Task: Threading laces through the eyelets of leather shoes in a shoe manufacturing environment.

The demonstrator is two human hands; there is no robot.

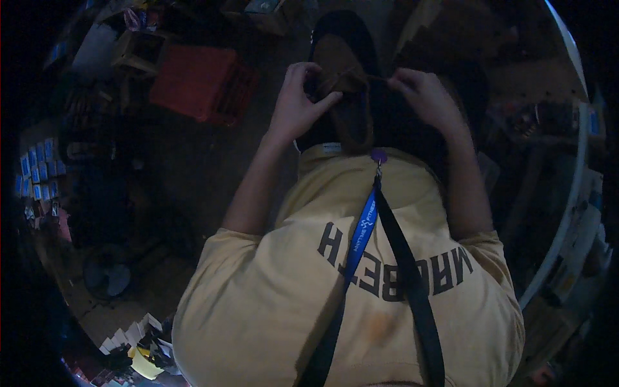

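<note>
My right hand [427, 95] pinches one end of a thin lace [378, 78], which runs left to the shoe. My left hand [298, 102], thumb and forefinger curved, is at the upper of the brown shoe [336, 55]; I cannot tell whether it grips the lace. The shoe is over my dark-clothed lap, between both hands. A red crate [190, 82] stands beyond, to the left.

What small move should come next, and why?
Probably draw the thin strand gently with the right hand, left hand steadying the brown shoe: the strand runs from shoe to right hand, and the left hand touches the shoe.
</note>
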